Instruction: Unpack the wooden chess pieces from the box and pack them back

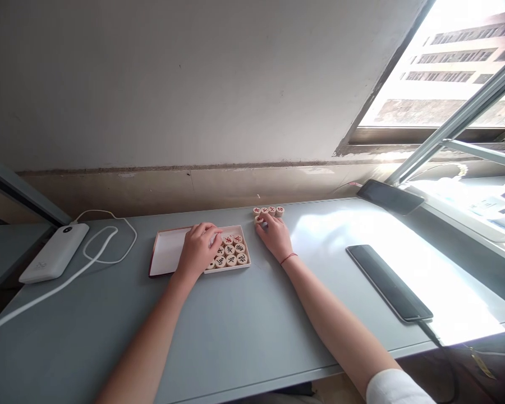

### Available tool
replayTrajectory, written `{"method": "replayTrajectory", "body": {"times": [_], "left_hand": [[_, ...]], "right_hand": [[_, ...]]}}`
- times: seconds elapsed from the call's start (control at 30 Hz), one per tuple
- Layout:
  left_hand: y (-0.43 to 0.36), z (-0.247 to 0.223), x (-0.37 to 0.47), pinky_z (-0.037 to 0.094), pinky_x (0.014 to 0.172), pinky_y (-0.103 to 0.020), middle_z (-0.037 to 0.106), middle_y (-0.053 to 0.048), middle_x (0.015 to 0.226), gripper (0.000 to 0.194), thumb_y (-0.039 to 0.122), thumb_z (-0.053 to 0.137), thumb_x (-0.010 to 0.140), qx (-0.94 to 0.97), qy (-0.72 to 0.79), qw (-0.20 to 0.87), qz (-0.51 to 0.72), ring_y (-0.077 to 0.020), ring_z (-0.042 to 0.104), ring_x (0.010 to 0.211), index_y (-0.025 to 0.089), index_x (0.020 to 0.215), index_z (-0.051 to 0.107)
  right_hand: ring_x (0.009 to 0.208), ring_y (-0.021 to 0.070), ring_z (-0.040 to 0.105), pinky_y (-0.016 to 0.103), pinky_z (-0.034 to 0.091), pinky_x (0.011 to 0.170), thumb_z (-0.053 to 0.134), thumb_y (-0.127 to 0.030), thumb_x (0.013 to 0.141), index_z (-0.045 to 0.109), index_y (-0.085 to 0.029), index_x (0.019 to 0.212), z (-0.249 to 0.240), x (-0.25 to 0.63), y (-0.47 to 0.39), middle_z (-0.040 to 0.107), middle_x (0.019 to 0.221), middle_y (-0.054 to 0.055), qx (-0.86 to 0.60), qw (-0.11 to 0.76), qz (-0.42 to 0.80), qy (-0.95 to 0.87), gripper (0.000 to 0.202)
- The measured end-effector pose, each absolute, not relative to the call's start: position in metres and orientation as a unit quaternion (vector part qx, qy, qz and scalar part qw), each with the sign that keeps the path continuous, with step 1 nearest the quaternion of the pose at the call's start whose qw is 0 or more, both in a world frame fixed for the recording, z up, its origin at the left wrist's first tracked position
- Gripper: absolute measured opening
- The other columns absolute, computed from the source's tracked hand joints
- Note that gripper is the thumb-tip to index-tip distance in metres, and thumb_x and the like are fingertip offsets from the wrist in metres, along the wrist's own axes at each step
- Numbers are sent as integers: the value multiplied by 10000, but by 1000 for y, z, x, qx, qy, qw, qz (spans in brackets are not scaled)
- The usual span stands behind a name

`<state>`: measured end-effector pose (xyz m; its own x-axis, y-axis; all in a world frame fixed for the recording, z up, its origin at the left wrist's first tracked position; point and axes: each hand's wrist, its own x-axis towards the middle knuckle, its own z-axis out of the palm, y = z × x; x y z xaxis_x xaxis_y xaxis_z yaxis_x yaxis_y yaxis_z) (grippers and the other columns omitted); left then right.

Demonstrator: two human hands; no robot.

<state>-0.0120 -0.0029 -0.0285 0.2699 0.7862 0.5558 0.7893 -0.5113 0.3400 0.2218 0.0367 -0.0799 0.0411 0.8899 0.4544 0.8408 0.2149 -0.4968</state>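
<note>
Round wooden chess pieces with black and red characters fill the right part of an open white box. My left hand rests over the middle of this box, its fingers curved over the pieces at the left; what its fingertips touch is hidden. Right of the box, a short row of red-marked pieces stands near the table's back edge. In front of that row my right hand pinches one piece between thumb and fingers at the row's left end. A red string circles the right wrist.
On the grey table, a white power bank with a looped white cable lies at the left. A dark phone with a black cable lies at the right. Another phone is at the back right, near a metal frame.
</note>
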Motion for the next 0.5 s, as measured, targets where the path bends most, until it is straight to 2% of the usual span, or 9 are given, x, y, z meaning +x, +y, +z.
{"method": "replayTrajectory", "body": {"times": [0.13,0.27,0.37,0.5], "left_hand": [[-1,-30,-18,450,831,-366,668,-51,918,216,234,469,873,-782,-527,4,-332,-211,600,865,229,878,685],[-3,-32,-20,412,797,-408,684,-55,906,219,304,488,878,-766,-582,4,-273,-252,578,896,262,919,699],[-7,-34,-17,381,779,-424,688,-62,916,253,325,479,890,-775,-586,5,-235,-267,551,912,253,811,708],[-9,-38,-12,358,752,-414,705,-66,893,243,298,494,879,-784,-574,12,-238,-267,538,893,221,736,675]], "right_hand": [[808,230,535,345,420,736,498,-256,815,612,-219,951,-79,221,36,662,838,63,-628,365,28,-687,181],[873,231,544,346,398,760,471,-308,866,619,-206,946,-68,212,28,656,926,76,-626,416,-18,-659,197],[742,180,552,296,394,699,419,-313,907,615,-193,923,-58,198,17,633,784,46,-566,432,26,-701,231],[562,134,497,269,379,640,408,-335,926,615,-207,947,-55,179,5,576,609,-18,-524,392,106,-749,244]]}}
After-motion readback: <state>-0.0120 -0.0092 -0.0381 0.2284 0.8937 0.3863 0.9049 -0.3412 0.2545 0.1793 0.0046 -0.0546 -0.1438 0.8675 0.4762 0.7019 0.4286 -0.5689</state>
